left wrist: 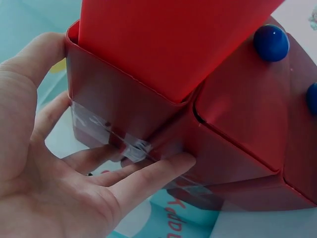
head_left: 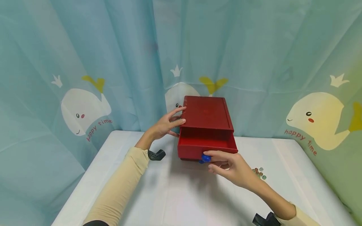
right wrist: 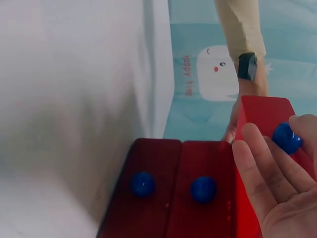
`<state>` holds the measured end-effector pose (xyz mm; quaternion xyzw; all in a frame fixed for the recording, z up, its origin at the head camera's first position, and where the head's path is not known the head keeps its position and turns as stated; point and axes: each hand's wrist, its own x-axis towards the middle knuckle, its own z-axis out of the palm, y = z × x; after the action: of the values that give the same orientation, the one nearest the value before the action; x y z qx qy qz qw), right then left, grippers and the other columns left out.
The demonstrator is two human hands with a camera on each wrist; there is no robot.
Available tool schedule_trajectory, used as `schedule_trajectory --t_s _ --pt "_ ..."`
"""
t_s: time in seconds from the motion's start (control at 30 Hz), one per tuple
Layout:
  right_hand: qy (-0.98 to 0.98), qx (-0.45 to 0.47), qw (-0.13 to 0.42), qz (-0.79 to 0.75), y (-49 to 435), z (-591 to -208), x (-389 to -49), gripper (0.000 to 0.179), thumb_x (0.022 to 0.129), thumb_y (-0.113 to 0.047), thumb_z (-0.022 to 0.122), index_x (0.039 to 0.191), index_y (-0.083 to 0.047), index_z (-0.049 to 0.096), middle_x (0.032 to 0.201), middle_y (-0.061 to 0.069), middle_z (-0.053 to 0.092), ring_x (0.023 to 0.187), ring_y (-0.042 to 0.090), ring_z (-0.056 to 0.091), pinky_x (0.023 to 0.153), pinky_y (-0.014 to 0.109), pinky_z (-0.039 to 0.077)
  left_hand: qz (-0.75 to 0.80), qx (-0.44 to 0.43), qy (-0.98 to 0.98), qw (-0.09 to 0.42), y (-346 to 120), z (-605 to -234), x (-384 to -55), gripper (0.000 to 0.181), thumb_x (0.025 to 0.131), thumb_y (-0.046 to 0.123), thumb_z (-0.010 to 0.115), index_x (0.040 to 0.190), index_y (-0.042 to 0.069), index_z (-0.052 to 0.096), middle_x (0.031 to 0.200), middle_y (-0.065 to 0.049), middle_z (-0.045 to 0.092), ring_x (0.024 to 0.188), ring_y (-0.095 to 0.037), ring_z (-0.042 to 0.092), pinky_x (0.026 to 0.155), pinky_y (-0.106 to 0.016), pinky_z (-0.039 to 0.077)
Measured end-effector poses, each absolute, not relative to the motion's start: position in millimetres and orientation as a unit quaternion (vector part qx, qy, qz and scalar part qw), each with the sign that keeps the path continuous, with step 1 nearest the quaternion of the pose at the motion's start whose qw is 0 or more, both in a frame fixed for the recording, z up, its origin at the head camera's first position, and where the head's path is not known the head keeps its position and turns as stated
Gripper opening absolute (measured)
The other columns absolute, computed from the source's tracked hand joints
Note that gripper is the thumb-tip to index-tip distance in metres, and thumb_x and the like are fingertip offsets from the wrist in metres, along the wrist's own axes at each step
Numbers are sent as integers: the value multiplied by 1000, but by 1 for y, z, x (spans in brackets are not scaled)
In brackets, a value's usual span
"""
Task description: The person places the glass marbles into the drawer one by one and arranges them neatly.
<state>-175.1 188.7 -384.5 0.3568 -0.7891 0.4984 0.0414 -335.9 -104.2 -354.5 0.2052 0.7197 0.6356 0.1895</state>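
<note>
A dark red drawer cabinet (head_left: pixel 206 111) stands at the back of the white table, its top drawer (head_left: pixel 190 152) pulled partway out. The part of that drawer's inside that shows in the head view holds nothing. My right hand (head_left: pixel 230 166) pinches the round blue knob (right wrist: pixel 287 138) on the drawer's front. Two lower drawers (right wrist: pixel 171 158) are closed, each with a blue knob of its own. On the cabinet's left side, my left hand (head_left: pixel 165 124) rests with spread fingers touching the wall and upper edge. Clear tape (left wrist: pixel 136 146) shows on that side.
Several small round glass-like pieces (head_left: pixel 258 172), clear, green and brown, lie on the table (head_left: pixel 181 201) to the right of the cabinet, partly behind my right wrist. A blue-green curtain (head_left: pixel 127 62) with whale prints hangs close behind the cabinet.
</note>
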Motion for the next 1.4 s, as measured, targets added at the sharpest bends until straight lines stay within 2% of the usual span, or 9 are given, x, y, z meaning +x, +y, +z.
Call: schedule_trajectory --t_s 0.27,0.53,0.7,0.9,1.07,1.4 --pt "-786 371 65 490 186 -388 -158 42 93 -2 73 134 -7 66 96 -1 76 80 19 76 74 30 62 632 204 723 191 -104 -355 -337 67 99 30 66 159 36 37 162 -11 32 143 -33 39 88 -55 59" --pt "-772 358 105 515 185 -400 -141 40 88 8 75 125 -6 72 104 4 77 79 14 77 73 28 62 633 210 721 188 -105 -355 -337 67 99 28 65 159 36 37 160 -11 33 142 -34 39 88 -56 58" --pt "-769 356 102 522 183 -402 -131 43 85 11 76 123 -8 73 103 3 78 79 12 76 72 27 62 633 209 721 189 -105 -355 -337 67 98 29 65 159 36 37 160 -10 33 142 -33 39 88 -56 59" --pt "-760 376 125 515 181 -406 -120 44 84 12 77 124 -6 73 101 8 77 77 12 76 69 25 61 631 210 723 187 -105 -355 -336 67 99 29 65 159 36 37 160 -10 34 142 -34 39 88 -55 59" --pt "-752 398 138 507 179 -411 -116 46 83 14 77 125 -3 71 103 13 77 76 13 76 68 25 61 631 211 724 181 -106 -356 -337 66 99 28 64 159 35 37 160 -11 33 142 -34 39 88 -55 58" --pt "-752 402 165 496 174 -415 -118 48 80 15 78 123 -4 72 99 11 77 74 12 76 67 23 61 630 213 725 179 -104 -357 -336 67 99 29 65 159 35 36 160 -11 33 142 -34 38 88 -54 59"
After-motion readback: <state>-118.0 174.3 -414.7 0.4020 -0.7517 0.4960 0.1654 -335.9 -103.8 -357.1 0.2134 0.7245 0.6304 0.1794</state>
